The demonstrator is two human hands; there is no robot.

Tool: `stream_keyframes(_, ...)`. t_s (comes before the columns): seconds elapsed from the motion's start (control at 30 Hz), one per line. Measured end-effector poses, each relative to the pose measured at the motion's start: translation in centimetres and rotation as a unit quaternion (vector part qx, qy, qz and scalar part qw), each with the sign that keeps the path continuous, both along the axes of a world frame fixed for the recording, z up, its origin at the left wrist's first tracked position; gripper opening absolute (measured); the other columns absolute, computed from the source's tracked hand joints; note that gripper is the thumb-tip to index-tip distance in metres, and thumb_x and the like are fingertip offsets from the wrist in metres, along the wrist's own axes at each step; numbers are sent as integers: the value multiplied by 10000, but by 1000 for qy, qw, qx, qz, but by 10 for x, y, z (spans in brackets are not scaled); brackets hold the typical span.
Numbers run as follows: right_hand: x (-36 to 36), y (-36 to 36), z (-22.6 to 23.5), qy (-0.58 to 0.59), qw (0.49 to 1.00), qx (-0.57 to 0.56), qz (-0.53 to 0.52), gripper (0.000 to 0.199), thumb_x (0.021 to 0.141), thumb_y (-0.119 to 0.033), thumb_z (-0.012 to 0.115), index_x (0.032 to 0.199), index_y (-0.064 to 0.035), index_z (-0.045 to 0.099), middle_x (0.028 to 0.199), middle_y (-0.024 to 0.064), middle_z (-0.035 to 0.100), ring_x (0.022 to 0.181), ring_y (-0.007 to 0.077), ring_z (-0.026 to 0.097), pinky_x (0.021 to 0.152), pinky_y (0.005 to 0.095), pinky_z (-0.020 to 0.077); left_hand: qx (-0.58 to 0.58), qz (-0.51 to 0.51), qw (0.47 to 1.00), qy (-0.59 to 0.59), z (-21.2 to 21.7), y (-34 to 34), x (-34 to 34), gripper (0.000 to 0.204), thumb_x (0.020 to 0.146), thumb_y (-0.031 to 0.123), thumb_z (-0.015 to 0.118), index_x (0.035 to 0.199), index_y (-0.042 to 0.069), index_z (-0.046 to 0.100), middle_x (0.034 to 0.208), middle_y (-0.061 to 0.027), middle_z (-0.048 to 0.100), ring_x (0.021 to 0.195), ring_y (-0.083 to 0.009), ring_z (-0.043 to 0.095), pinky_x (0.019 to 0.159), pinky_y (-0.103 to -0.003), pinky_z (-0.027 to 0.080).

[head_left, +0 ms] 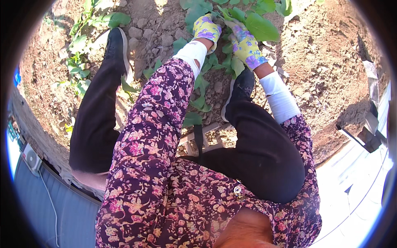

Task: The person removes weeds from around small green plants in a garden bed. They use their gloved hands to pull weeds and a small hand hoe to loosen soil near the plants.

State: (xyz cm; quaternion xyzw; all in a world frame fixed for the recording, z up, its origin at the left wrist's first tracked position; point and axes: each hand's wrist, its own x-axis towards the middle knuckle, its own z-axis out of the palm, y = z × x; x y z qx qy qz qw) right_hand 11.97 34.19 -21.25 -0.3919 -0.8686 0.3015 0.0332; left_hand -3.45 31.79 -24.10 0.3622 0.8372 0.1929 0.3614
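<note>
Both my hands wear yellow gloves with purple flowers and reach into a row of broad-leaved green plants at the far side. My left hand (207, 31) is closed, its fingertips turned down and hidden near the stems. Close by on its right, my right hand (247, 46) points its fingers up and to the left, pressed together among the leaves; what they pinch is hidden. A large green leaf (262, 27) spreads just beyond the right hand. Lower leaves (200, 102) of the row trail below and between my wrists. White wraps cover both wrists.
I sit low over a slatted seat (206, 137), one dark shoe (115, 50) to the left and another (241, 89) beside the plants. A second plant row (78, 62) runs at left. Cloddy dry soil (326, 74) lies at right, near a dark metal piece (367, 138) and white sheeting (347, 190).
</note>
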Motion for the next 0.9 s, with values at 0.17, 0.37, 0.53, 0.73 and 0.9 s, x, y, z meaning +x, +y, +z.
stream_keyframes(0.17,0,1,6,-31,999,-24,-16,406,844,-146,490,1246,-96,468,1232,182,503,1126,364,474,939,437,386,-11,-67,996,60,10,3,4,289,757,243,625,1005,95,643,966,-150,651,938,-330,604,807,-403,477)
stream_keyframes(0.37,-4,5,12,157,987,-24,2,379,818,-72,477,1194,-110,504,1113,161,568,992,344,558,837,426,453,12,-293,947,129,-27,12,-30,253,771,237,562,954,92,659,976,-172,640,921,-357,599,791,-419,482)
stream_keyframes(0.53,18,3,39,161,974,-160,-21,229,818,-81,482,1021,-72,590,900,157,625,858,359,594,770,403,479,49,-138,989,17,37,-4,-78,229,770,183,576,951,72,659,927,-155,657,875,-306,623,780,-366,485)
stream_keyframes(0.73,52,-35,22,134,960,-137,-204,230,886,-158,549,1070,-24,587,909,80,640,807,137,601,720,266,472,65,5,997,48,28,-71,-143,219,770,165,627,955,52,661,901,-121,675,854,-236,642,773,-319,480)
stream_keyframes(0.9,86,-78,-16,83,958,-138,-237,210,877,-151,545,1051,-40,587,886,119,643,811,210,623,723,318,476,-3,-144,984,106,31,-85,-123,347,759,171,626,1101,118,613,1152,-101,583,1090,-302,524,913,-371,419)
